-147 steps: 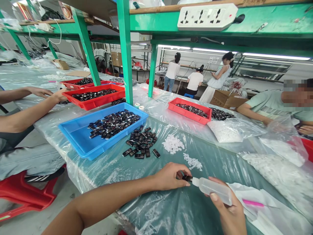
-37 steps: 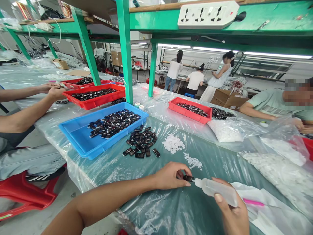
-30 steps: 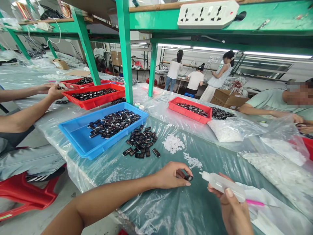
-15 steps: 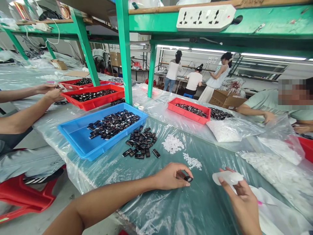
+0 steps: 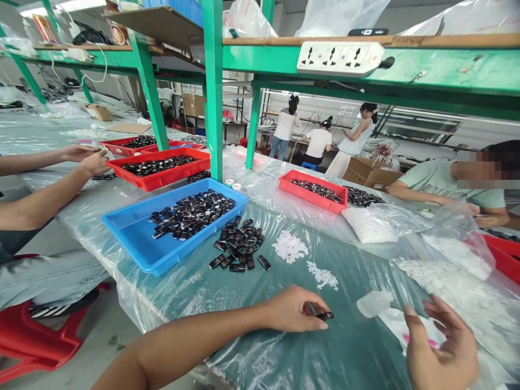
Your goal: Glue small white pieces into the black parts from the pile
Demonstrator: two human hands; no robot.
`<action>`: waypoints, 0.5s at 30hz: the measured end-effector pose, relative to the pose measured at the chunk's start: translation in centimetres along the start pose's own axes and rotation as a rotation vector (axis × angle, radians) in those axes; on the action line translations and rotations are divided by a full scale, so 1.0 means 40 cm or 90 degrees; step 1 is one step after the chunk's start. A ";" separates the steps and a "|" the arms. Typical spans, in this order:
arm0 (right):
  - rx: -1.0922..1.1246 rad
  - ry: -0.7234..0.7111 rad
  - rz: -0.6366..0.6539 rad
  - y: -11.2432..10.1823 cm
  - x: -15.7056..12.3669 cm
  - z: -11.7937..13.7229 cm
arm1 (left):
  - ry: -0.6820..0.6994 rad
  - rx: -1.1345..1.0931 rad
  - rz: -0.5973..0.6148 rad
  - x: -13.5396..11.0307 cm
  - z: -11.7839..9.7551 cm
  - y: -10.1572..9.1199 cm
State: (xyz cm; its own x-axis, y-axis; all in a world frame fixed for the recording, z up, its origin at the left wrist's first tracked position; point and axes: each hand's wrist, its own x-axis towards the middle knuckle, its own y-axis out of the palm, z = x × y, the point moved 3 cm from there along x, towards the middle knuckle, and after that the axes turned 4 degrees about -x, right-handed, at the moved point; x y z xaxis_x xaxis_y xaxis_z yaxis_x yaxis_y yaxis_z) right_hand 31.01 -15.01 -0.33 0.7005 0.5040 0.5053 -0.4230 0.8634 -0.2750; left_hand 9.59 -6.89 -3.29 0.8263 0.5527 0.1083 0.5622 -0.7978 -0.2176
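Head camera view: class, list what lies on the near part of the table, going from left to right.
Blue tray → loose pile of black parts → left hand pinching a small black part → squeeze bottle lying on the table → right hand, open.

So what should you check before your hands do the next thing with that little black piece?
1. Small black piece pinched in left hand fingertips: ok.
2. Right hand open, holding nothing: ok.
3. Squeeze bottle lying on the table, apart from both hands: ok.
4. Bottle tip capped, not leaking: cannot tell.
5. White bits near the left hand, within easy reach: ok.
6. Loose pile of black pieces beside the blue tray, not spilling off the table: ok.
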 end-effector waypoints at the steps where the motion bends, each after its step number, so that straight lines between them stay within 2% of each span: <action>1: -0.016 -0.034 0.002 0.002 -0.012 0.020 | -0.001 0.000 0.006 -0.001 -0.001 0.001; 3: -0.059 -0.096 0.081 0.025 -0.035 0.046 | 0.005 0.008 0.011 -0.003 -0.004 0.004; 6: -0.095 -0.212 0.349 0.101 -0.062 0.062 | 0.043 0.042 -0.015 -0.006 -0.015 0.005; 8: -0.124 -0.317 0.469 0.158 -0.066 0.068 | 0.071 0.059 -0.022 -0.008 -0.021 0.009; 10: -0.148 -0.373 0.517 0.218 -0.056 0.072 | 0.090 0.057 -0.024 -0.009 -0.026 0.013; 15: -0.165 -0.423 0.522 0.355 -0.035 0.089 | 0.123 0.032 -0.072 -0.008 -0.028 0.012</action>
State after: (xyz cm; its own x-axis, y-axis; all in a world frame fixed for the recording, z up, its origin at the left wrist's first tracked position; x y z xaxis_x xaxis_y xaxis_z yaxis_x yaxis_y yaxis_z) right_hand 21.97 -3.52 -2.04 -0.2238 0.8849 0.4086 -0.4311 0.2861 -0.8557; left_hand 9.63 -7.72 -2.34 0.7523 0.5774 0.3172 0.6528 -0.7183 -0.2405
